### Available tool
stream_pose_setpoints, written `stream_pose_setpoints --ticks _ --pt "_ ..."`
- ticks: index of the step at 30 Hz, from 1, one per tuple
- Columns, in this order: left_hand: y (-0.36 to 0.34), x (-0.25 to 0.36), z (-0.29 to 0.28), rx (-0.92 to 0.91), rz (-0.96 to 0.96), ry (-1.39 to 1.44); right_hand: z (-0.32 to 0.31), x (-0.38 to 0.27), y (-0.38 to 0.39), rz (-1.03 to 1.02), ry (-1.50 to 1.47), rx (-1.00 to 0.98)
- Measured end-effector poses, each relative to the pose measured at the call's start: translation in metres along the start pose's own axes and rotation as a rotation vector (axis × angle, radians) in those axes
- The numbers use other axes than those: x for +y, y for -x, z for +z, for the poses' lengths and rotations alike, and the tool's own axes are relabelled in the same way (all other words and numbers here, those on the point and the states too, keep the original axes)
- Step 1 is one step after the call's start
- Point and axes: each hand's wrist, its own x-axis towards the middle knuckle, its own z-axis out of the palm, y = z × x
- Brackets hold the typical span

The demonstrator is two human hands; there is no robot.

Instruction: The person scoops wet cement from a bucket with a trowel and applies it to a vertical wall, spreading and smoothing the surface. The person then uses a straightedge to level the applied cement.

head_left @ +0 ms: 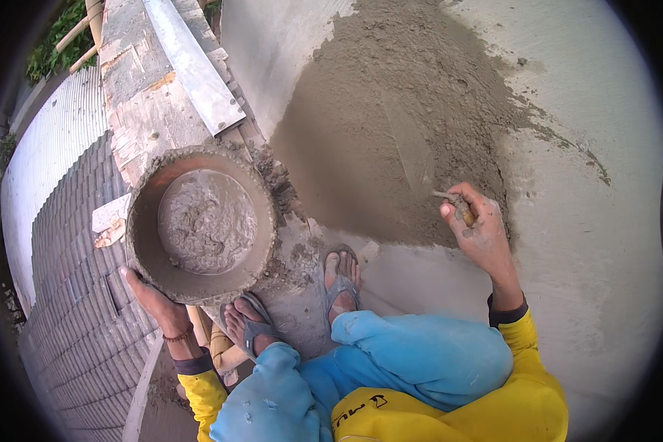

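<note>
My right hand is closed around the mortar-smeared handle of a trowel, held against the wall. Its blade blends into the grey wet mortar spread there, so its outline is hard to make out. At the left, my left hand grips the lower left side of a round bucket with a crusted rim. Part of that hand's fingers are hidden behind the bucket. Inside the bucket lies wet grey mortar.
My sandalled feet stand on a narrow mortar-spattered plank platform. A long flat metal straightedge lies beyond the bucket. Bamboo poles show below. Left of the platform edge, lower down, is a tiled roof. Smooth wall rises at the right.
</note>
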Motion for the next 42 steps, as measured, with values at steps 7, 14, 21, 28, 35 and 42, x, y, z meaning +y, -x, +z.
stream_pose_setpoints --ticks 7,14,21,28,35,42 --pt "0.017 0.009 0.017 -0.082 0.002 -0.099 0.071 -0.044 -0.028 -0.495 0.405 -0.133" --pt "0.052 0.004 0.057 0.134 0.288 -0.324 0.107 -0.112 -0.11 -0.845 0.92 0.065" --pt "0.062 0.006 0.062 0.142 0.307 -0.48 0.151 -0.123 -0.082 -0.939 0.42 -0.346" --pt "0.051 -0.001 0.053 0.207 0.285 -0.402 0.129 -0.095 -0.06 -0.816 0.175 -0.153" --pt "0.035 0.002 0.023 0.061 0.119 -0.109 0.13 -0.102 -0.05 -0.786 0.033 -0.071" --pt "0.054 -0.01 -0.004 0.04 0.121 -0.221 0.096 -0.11 -0.021 -0.742 -0.276 -0.195"
